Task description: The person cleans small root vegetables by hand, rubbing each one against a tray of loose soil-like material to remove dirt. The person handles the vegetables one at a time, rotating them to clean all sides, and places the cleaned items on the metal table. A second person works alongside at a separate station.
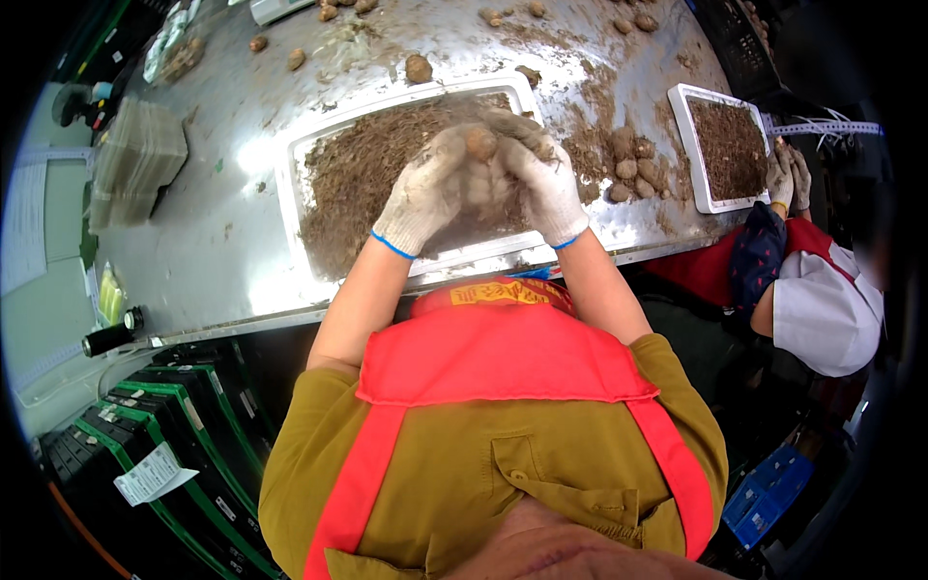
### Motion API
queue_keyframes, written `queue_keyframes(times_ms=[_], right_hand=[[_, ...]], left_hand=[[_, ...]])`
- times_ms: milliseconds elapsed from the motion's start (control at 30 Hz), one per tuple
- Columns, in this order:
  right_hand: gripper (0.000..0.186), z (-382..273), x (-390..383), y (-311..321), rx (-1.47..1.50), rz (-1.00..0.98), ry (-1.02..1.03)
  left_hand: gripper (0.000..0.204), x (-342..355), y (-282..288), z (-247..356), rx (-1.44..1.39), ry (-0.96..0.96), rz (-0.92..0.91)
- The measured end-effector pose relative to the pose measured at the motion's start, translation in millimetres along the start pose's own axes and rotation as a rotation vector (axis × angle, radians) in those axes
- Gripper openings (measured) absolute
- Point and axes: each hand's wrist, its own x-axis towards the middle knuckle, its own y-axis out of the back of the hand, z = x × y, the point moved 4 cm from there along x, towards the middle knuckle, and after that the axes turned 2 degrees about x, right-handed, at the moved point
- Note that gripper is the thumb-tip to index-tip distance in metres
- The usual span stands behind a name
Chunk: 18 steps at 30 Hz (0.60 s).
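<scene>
Both my hands wear white knit gloves with blue cuffs, their fingers dirty with soil. They meet over a white foam tray point(290, 198) filled with loose brown soil point(353, 184). My left hand point(428, 184) and my right hand point(543, 184) are cupped together around a round brown potato-like tuber point(480, 143), which shows between the thumbs. The fingers curl in beneath it and are partly blurred. Just beyond the tray's far rim lies another round tuber point(418, 69). To the right of the tray, several soil-covered tubers point(628, 166) lie in a heap on the metal table point(227, 217).
At the right, a co-worker's gloved hands point(788, 179) are beside a second soil-filled tray point(681, 106). Stacked clear plastic containers point(140, 159) stand at the left. A plastic bag point(174, 53) lies at the far left. Black and green crates point(179, 416) are below the table edge.
</scene>
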Motion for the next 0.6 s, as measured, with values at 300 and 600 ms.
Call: queue_keyframes(times_ms=[300,600], right_hand=[[0.025,1,24,37,-0.623,0.320,0.159],[0.047,-8,-24,66,-1.127,0.279,0.036]], left_hand=[[0.033,28,-1,12,0.233,-0.069,0.036],[0.041,105,54,95,0.204,-0.269,0.256]])
